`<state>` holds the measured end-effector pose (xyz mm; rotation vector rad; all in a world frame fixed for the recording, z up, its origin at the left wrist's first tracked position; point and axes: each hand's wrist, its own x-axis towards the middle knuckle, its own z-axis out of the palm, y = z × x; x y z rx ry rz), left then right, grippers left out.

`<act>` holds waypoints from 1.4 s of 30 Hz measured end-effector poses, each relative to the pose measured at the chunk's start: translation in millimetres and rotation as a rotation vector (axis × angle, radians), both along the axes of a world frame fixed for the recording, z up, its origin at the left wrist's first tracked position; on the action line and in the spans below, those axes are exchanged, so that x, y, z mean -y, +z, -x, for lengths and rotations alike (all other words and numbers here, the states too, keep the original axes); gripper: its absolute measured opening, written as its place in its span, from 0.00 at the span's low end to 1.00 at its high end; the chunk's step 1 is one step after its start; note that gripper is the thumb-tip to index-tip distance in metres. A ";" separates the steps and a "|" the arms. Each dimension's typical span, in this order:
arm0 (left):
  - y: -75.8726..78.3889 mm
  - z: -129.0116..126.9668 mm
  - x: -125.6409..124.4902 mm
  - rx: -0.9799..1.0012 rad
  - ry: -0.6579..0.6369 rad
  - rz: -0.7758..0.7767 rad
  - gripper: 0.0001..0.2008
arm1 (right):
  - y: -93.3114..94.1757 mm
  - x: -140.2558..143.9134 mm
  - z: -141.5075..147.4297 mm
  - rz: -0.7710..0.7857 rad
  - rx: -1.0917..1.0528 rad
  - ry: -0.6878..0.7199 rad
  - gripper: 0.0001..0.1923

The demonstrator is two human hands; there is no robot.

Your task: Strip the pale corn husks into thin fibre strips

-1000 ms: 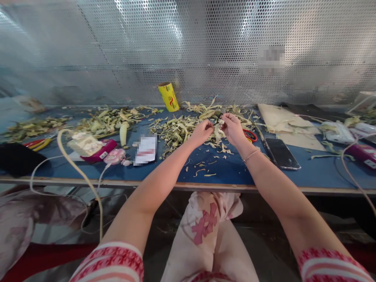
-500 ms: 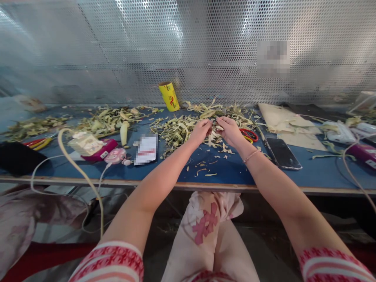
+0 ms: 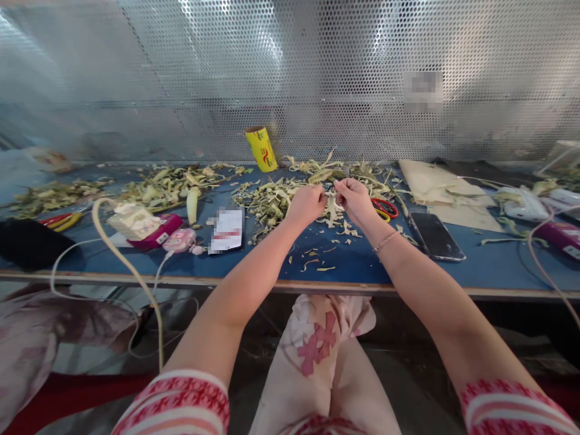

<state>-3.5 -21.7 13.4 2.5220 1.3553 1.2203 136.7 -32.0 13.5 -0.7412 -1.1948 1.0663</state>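
My left hand (image 3: 307, 204) and my right hand (image 3: 355, 200) meet over a blue table (image 3: 362, 260), fingers pinched together on a small pale piece of plant husk (image 3: 333, 199) held between them. Right under and behind the hands lies a heap of green and cream peelings (image 3: 276, 196). Red-handled scissors (image 3: 384, 208) lie just right of my right hand. What exactly the fingertips grip is too small to make out.
A yellow roll (image 3: 261, 148) stands at the back by the perforated metal wall. A phone (image 3: 436, 235) lies at right, a pink device with cables (image 3: 158, 232) and a white card (image 3: 225, 229) at left. More peelings (image 3: 167, 181) spread left.
Both hands dropped slightly toward the table and drew closer together over the heap; the small piece stays between the fingertips.
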 end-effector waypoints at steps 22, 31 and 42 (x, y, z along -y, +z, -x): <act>5.7 -0.3 -10.3 1.182 -0.401 0.943 0.21 | 9.8 -9.0 -29.8 0.121 -0.240 -0.022 0.15; 5.1 7.1 -13.9 1.272 -0.487 1.019 0.22 | 11.4 -9.7 -31.5 0.150 -0.307 -0.043 0.13; 4.0 -1.7 -7.0 1.064 -0.415 1.169 0.11 | 10.8 -8.4 -30.9 0.050 -0.270 0.039 0.17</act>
